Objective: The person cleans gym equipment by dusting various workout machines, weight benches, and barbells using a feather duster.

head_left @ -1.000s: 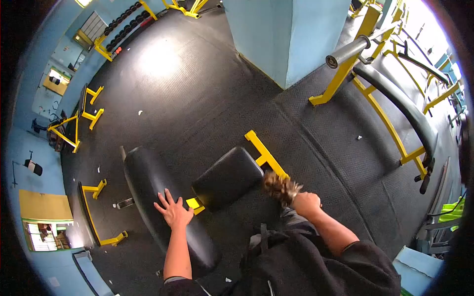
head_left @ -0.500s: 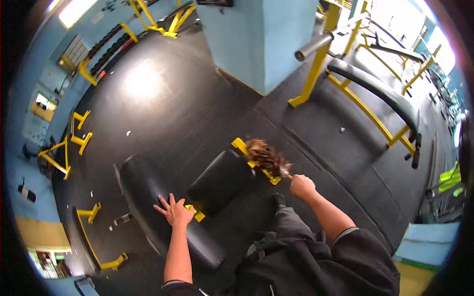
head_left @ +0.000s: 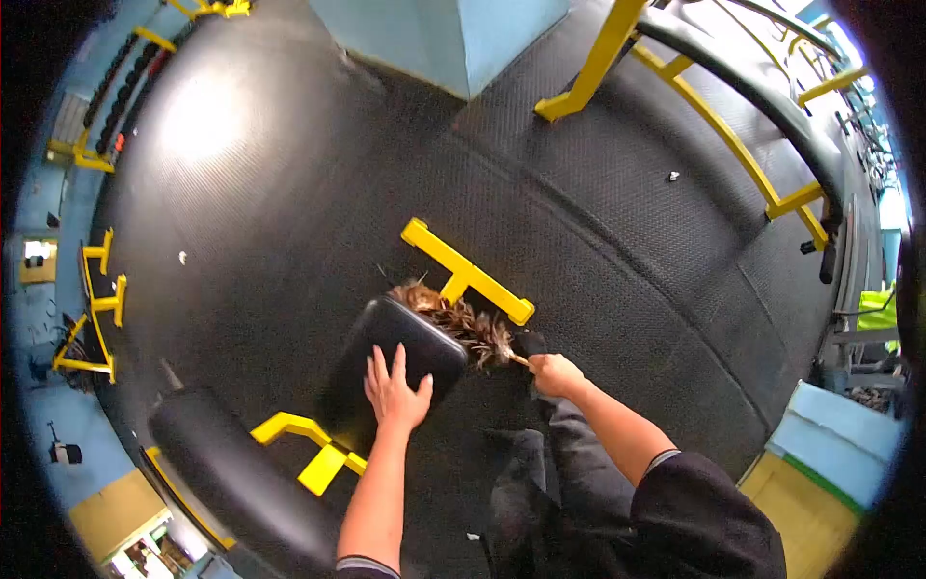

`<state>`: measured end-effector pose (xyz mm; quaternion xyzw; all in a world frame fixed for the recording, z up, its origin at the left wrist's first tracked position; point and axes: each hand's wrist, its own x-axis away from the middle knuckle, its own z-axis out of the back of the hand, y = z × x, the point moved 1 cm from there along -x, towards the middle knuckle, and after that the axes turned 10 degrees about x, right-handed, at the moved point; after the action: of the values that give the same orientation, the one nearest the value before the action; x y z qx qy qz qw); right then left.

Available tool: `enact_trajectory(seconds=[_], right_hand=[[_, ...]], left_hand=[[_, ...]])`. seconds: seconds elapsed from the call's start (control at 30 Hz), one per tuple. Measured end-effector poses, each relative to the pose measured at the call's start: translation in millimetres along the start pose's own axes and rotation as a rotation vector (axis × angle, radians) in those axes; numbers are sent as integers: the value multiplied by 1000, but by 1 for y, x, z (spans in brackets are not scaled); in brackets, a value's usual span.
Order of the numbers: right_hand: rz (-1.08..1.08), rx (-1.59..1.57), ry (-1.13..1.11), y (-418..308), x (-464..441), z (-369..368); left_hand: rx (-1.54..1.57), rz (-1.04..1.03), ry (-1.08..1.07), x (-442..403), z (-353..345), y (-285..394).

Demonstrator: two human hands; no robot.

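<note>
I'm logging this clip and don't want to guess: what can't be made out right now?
All in the head view:
- Handle end of the feather duster: hidden in the right hand.
- Left palm: hidden by the back of the left hand, on the seat pad.
- Top of the pillar: cut off by the upper edge.
- Dumbbell markings: too small.

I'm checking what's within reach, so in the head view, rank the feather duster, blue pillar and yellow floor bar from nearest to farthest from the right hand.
1. Feather duster, its handle gripped in the right hand.
2. Yellow floor bar, ahead and left of that hand.
3. Blue pillar, farthest, at the top of the view.
</note>
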<state>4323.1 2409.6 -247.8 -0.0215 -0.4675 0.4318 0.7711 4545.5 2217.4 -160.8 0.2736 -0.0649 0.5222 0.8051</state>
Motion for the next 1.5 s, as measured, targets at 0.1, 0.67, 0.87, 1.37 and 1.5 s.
enact_trajectory(seconds=[0.1,0.67,0.87,1.37,1.5], right_hand=[[-116,15,-28,30,-71,-24],[-172,310,77,-23,-232,47],[-152,93,113,-26,-255,-2],[-586,-528,33,-3,-116,-101],[-687,-212,-127,41,-24,-106]], left_hand=[[-43,-72,149,-72,-35,7],[-35,-62,380,-99,-75,-8],[-38,-92,401,-99,-77,-9],[-64,-131,417,-99,-79,-12],[-68,-119,430,-99,-76,-7]])
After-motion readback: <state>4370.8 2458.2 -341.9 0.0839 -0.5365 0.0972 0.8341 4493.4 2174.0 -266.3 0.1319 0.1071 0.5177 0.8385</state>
